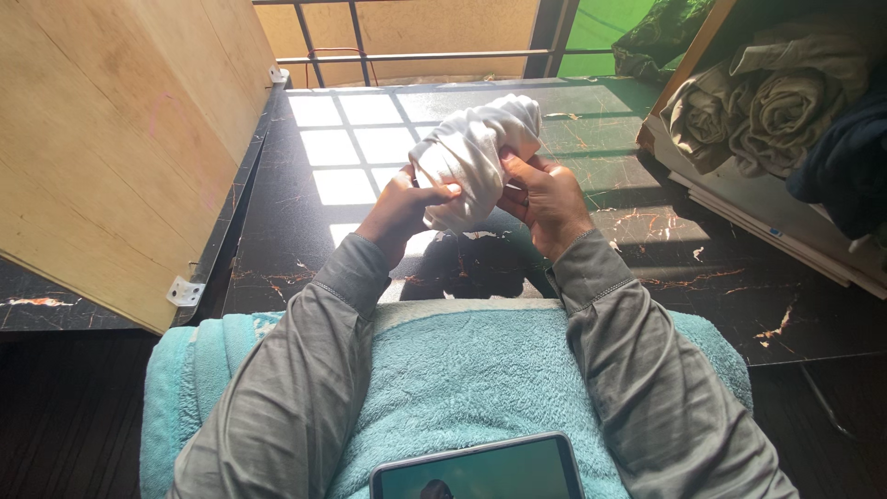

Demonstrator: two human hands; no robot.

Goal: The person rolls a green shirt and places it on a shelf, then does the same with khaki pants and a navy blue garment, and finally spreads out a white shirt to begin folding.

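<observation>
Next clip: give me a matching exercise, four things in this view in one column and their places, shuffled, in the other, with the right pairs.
Things:
1. rolled white cloth bundle
2. fluffy teal towel
3. dark-screened tablet
4. rolled olive-grey cloths

Places:
A. on the shelf at upper right
B. bottom edge, lying on the towel
C. held between the left hand and right hand
D. spread beneath the grey-sleeved forearms

Pairs: 1-C, 2-D, 3-B, 4-A
</observation>
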